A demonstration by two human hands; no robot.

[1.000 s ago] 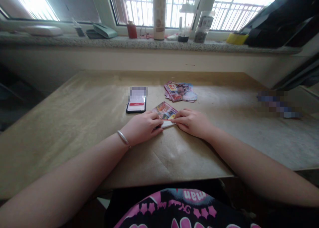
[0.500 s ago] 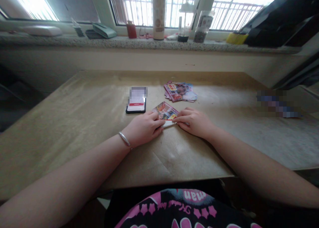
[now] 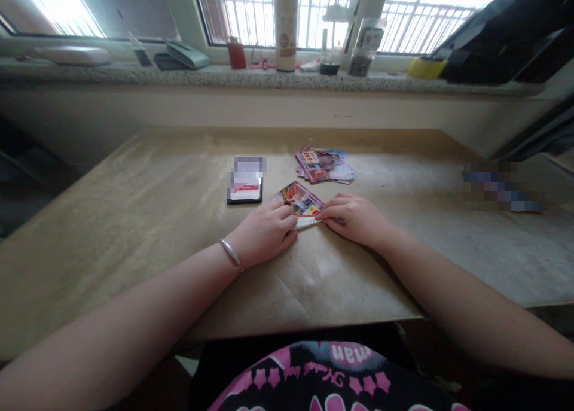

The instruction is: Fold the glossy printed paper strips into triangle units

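Observation:
A colourful printed flyer [image 3: 301, 198] lies on the table between my hands, its near edge folded up into a white strip with a red line. My left hand [image 3: 269, 231] is closed on the flyer's left part, fingers pressed on the fold. On the right end of the fold, my right hand [image 3: 352, 218] pinches the paper with its thumb and fingers. The flyer's left corner is partly hidden under my left hand. Just beyond it sits a loose stack of similar flyers [image 3: 326, 164].
A phone [image 3: 245, 188] with a lit screen lies left of the flyers on the tan-covered table [image 3: 147, 201]. A blurred-out item [image 3: 502, 189] rests at the right end. Bottles, among them a red one [image 3: 236, 53], and other objects line the granite windowsill [image 3: 251, 81].
My right hand has slid slightly right along the fold. My left hand has shifted slightly right, its fingers more curled. Stack and phone have stayed put.

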